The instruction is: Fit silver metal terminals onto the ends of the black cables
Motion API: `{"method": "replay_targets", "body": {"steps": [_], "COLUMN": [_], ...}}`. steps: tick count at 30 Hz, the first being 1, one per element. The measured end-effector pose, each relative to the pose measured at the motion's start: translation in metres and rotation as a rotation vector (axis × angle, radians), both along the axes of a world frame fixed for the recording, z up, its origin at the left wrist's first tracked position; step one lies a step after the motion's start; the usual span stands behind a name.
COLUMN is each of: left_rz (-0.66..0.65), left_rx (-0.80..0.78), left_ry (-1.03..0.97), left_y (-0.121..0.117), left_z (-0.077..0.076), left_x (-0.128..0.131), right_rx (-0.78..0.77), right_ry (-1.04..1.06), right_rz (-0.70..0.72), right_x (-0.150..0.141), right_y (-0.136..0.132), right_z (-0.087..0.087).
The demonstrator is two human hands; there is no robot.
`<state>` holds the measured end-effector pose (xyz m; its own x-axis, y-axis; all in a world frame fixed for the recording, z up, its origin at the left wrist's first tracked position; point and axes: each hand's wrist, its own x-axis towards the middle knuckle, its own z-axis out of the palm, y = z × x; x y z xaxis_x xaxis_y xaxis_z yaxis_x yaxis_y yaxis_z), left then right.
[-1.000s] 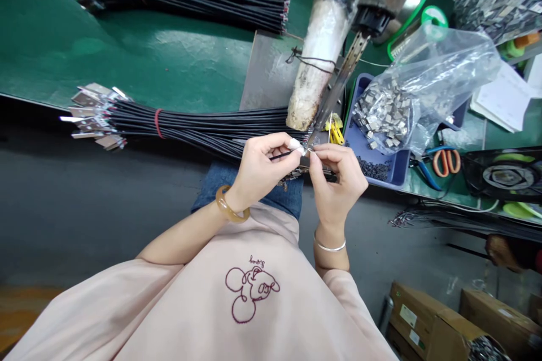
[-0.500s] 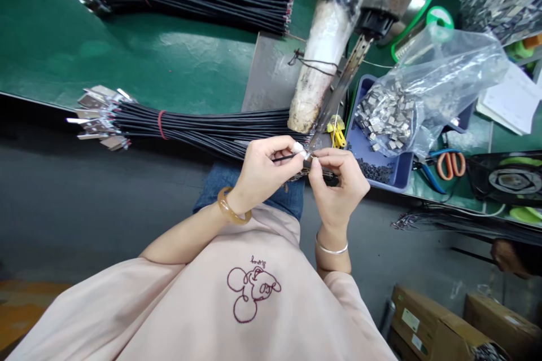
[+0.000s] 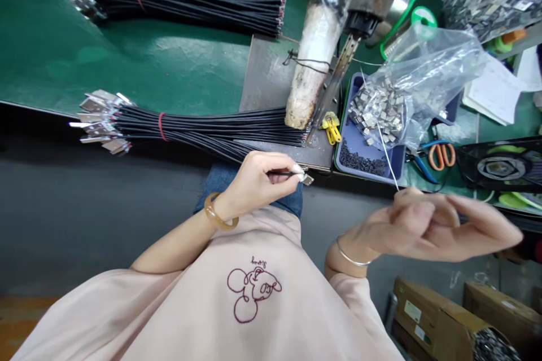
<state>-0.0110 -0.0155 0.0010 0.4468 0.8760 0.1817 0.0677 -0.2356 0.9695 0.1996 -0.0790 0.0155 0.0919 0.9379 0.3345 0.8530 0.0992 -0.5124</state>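
My left hand (image 3: 271,177) pinches a black cable near its end, with a white covering on a fingertip. A small metal connector (image 3: 308,179) sticks out past those fingers, below the soldering iron's tip. Off to the right, my right hand (image 3: 427,223) is closed and somewhat blurred, gripping the solder wire (image 3: 386,149), which stretches up across the blue tray. The soldering iron (image 3: 336,76) slants down beside a wrapped white tube (image 3: 311,62). Under them lies a bundle of black cables (image 3: 203,124) with metal connectors at its left end.
A second cable bundle (image 3: 190,0) lies further back on the green table (image 3: 169,67). The blue tray (image 3: 396,166) holds small black parts and a plastic bag of metal shells (image 3: 381,107). Nearby are a yellow clip (image 3: 331,128), orange-handled pliers (image 3: 441,156) and a green-rimmed solder spool (image 3: 400,11).
My right hand has swung away to the right and down, drawing the solder wire with it. My left hand has lowered slightly from the iron's tip, showing the connector.
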Motion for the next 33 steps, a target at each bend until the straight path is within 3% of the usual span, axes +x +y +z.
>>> {"method": "replay_targets", "body": {"steps": [3,6,9,10,13,16,20,27,33], "left_rz": [-0.009,0.249,0.521,0.526,0.405,0.357,0.342,0.286,0.176], "left_rx": [0.072,0.207,0.487,0.543,0.49,0.449,0.441,0.365,0.346], "left_ry": [-0.05,-0.047,0.037,0.126,0.446,0.61,0.617,0.451,0.497], "left_y": [-0.003,0.002,0.016,0.023,0.044,0.059,0.069,0.103,0.127], "left_z": [-0.003,-0.007,-0.009,-0.01,-0.015,-0.022,-0.025,-0.004,-0.021], "left_x": [-0.014,-0.029,-0.046,-0.051,-0.063,-0.066,-0.064,-0.058,-0.054], "right_rx": [-0.006,0.0,-0.024,-0.046,-0.108,-0.142,-0.147,-0.15,-0.161], "right_ry": [-0.088,-0.158,-0.238,-0.267,-0.32,-0.329,-0.301,-0.307,-0.311], "right_rz": [-0.056,-0.192,-0.356,-0.363,-0.294,-0.211,-0.169,-0.193,-0.219], "right_x": [0.025,0.05,0.066,0.068,0.065,0.058,0.052,0.051,0.053], "right_y": [0.006,0.017,0.033,0.039,0.054,0.056,0.044,0.039,0.037], "right_z": [0.004,0.002,-0.005,-0.007,-0.012,-0.01,-0.003,-0.005,-0.008]}}
